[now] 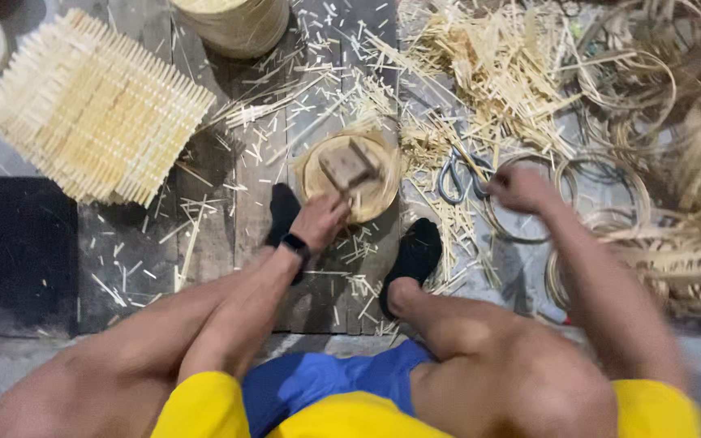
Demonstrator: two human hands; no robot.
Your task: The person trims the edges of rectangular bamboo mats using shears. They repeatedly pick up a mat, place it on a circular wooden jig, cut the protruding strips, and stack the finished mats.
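Left hand clenched on a block, pressed onto a round basket on the floor between the feet. Right hand (blurred, grip unclear) near scissors and hoops. Strips scattered beyond; woven mat far left.

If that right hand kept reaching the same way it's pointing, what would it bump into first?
The right hand points left, toward the scissors lying among bamboo offcuts. They look like the first thing in its line, though the hand is blurred and its height above the floor is unclear.
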